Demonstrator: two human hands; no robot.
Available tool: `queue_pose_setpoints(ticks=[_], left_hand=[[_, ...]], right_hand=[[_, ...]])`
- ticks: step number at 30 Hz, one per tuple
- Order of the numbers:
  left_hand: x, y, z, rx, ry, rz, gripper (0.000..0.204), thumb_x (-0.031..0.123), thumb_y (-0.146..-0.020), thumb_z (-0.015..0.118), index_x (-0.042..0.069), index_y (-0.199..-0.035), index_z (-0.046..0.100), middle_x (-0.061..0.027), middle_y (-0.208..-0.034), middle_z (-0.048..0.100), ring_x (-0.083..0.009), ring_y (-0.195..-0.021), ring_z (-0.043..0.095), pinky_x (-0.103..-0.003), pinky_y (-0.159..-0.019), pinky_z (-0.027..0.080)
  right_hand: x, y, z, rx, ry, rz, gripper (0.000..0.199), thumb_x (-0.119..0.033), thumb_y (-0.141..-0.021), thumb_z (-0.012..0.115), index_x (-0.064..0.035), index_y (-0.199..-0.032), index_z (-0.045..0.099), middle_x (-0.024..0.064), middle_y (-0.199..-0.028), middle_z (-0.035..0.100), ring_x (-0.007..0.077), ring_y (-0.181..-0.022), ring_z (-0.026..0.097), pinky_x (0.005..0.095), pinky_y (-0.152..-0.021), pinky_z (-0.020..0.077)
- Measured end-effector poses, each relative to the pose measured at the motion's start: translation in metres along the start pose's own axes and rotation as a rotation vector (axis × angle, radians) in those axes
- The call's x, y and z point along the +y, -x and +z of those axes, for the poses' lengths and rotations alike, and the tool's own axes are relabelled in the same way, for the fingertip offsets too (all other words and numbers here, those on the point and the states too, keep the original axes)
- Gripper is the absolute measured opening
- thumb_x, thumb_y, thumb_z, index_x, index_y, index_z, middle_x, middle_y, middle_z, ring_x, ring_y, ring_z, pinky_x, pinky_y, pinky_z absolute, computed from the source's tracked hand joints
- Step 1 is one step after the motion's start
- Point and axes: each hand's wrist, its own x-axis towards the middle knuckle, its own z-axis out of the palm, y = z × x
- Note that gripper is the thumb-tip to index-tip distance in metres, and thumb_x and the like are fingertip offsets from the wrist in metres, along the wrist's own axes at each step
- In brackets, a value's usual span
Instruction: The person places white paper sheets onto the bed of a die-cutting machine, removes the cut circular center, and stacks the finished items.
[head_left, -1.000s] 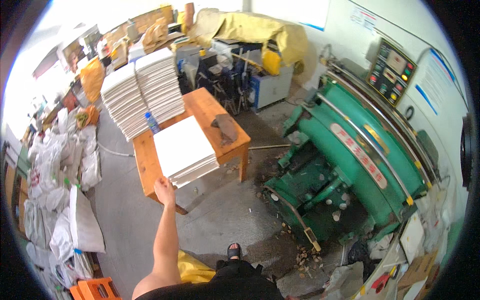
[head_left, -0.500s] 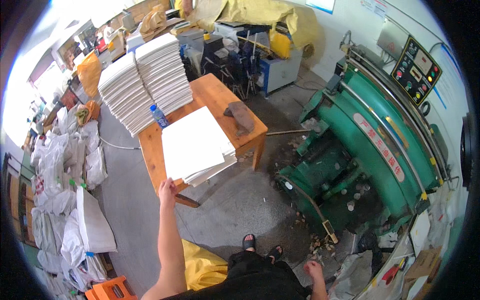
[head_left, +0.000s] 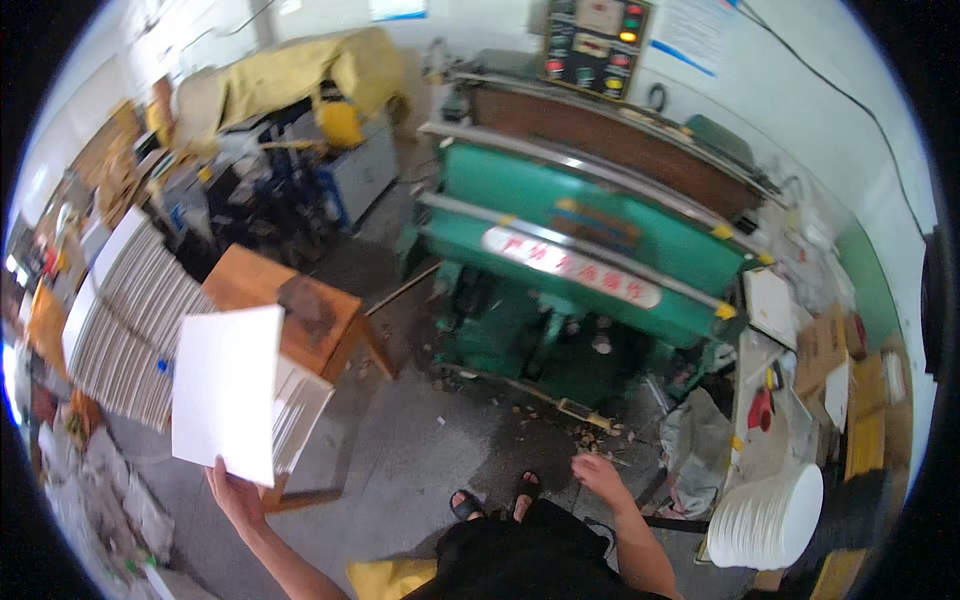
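Note:
A white square board (head_left: 225,390) is gripped at its lower edge by my left hand (head_left: 236,495), its thumb on the near face. The board stands tilted up in front of a smaller stack of similar boards (head_left: 300,410) on a wooden table (head_left: 250,280). My right hand (head_left: 600,476) hangs near my right leg, its fingers loosely bent and nothing visible in them. Beyond it stands a green machine (head_left: 590,210) with metal bars across its front. Behind the lifted board, only the blue cap of a bottle (head_left: 164,367) shows.
A tall stack of white boards (head_left: 140,320) rises at the left. White round discs (head_left: 765,520) stand in a row at the lower right, near a red-handled tool (head_left: 760,408). A control panel (head_left: 597,45) is above the machine. Scraps (head_left: 600,437) litter the floor by its base.
My left hand has taken hold of the top board and raised it off the stack. The view has turned right towards the machine, bringing the round discs into sight.

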Motion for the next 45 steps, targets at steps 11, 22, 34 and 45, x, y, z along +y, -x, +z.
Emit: queue_pose_setpoints(ticks=[11, 22, 34, 45], left_hand=[[-0.111, 0.141, 0.261, -0.317, 0.021, -0.559, 0.042, 0.003, -0.09, 0.05, -0.005, -0.13, 0.042, -0.0168, -0.109, 0.059, -0.0205, -0.096, 0.062, -0.027, -0.075, 0.057], [-0.211, 0.223, 0.282, -0.577, -0.318, -0.971, 0.035, 0.014, -0.098, 0.047, -0.002, -0.13, 0.044, -0.019, -0.105, 0.065, -0.0295, -0.083, 0.069, -0.043, -0.069, 0.061], [-0.382, 0.215, 0.428, -0.609, -0.218, -1.031, 0.035, 0.005, -0.094, 0.04, -0.008, -0.126, 0.04, -0.0222, -0.117, 0.057, -0.0354, -0.101, 0.063, -0.048, -0.085, 0.056], [-0.449, 0.211, 0.493, -0.457, -0.423, -0.912, 0.041, 0.015, -0.09, 0.058, -0.003, -0.124, 0.045, -0.0194, -0.115, 0.057, -0.0334, -0.106, 0.059, -0.046, -0.091, 0.052]], right_hand=[[-0.261, -0.098, -0.173, 0.248, -0.989, -0.46, 0.031, -0.021, -0.095, 0.057, 0.0003, -0.118, 0.057, 0.0106, -0.102, 0.064, 0.0203, -0.092, 0.063, 0.0329, -0.082, 0.0505], [-0.166, -0.331, -0.206, 0.195, -0.83, 0.282, 0.033, -0.023, -0.085, 0.065, -0.0038, -0.11, 0.059, 0.0125, -0.103, 0.063, 0.0288, -0.09, 0.064, 0.0476, -0.076, 0.0536], [-0.156, -0.255, -0.295, 0.064, -1.163, -0.169, 0.037, -0.013, -0.086, 0.062, 0.0037, -0.119, 0.054, 0.0162, -0.114, 0.062, 0.0304, -0.106, 0.061, 0.0426, -0.089, 0.0509], [0.002, 0.028, -0.309, 0.746, -1.038, -0.056, 0.043, -0.007, -0.085, 0.057, 0.0053, -0.125, 0.05, 0.0154, -0.115, 0.062, 0.0259, -0.099, 0.062, 0.0371, -0.088, 0.049]])
